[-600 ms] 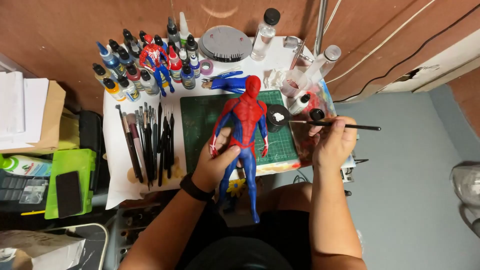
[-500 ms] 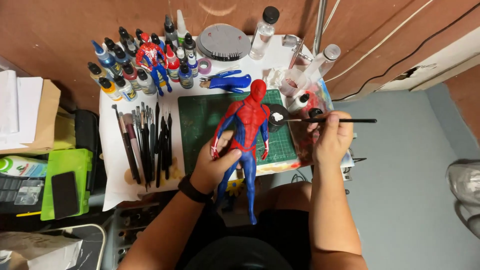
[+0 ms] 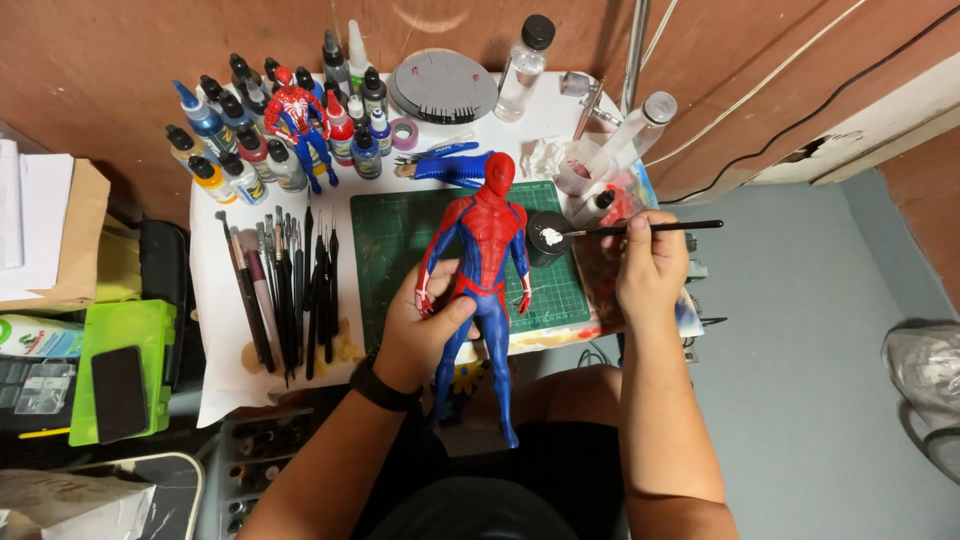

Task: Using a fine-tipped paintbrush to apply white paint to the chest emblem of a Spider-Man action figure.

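Note:
My left hand (image 3: 428,320) grips a red and blue superhero figure (image 3: 484,270) around its waist and holds it face down over the green cutting mat (image 3: 392,250). My right hand (image 3: 650,262) holds a thin black paintbrush (image 3: 650,227), whose tip rests in a small black pot with white paint (image 3: 546,238) at the mat's right edge. Both forearms reach up from the bottom of the view.
A row of brushes and tools (image 3: 285,290) lies left of the mat. Several paint bottles (image 3: 260,140) and a smaller red and blue figure (image 3: 298,125) stand at the back left. A round grey base (image 3: 442,87), clear bottles (image 3: 522,66) and a green box (image 3: 120,370) are around.
The view has shifted slightly. My right hand has brought the brush tip left into the pot of white paint; the figure stays in my left hand.

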